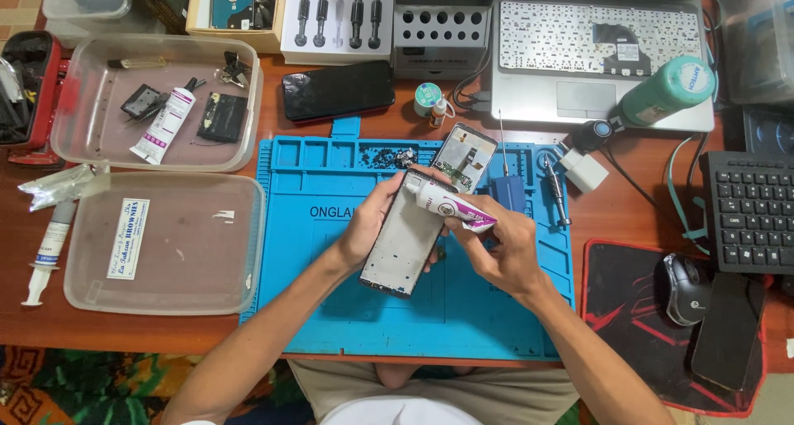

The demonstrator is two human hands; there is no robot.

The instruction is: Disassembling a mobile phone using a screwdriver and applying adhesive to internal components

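Note:
Over a blue repair mat (306, 251), my left hand (370, 218) holds a phone frame (405, 247) tilted, its inner side up. My right hand (500, 247) grips a white glue tube (442, 202) with a purple end, its nozzle touching the frame's upper edge. Another opened phone body (465, 156) lies on the mat just beyond the frame.
Two clear plastic trays (74, 119) sit at left, one with a tube and small parts. A syringe (45, 255), dark phone (337, 90), screwdriver set (339, 16), laptop (595, 53), green bottle (666, 90), keyboard (748, 210), mouse (686, 288) and tweezers (554, 189) surround the mat.

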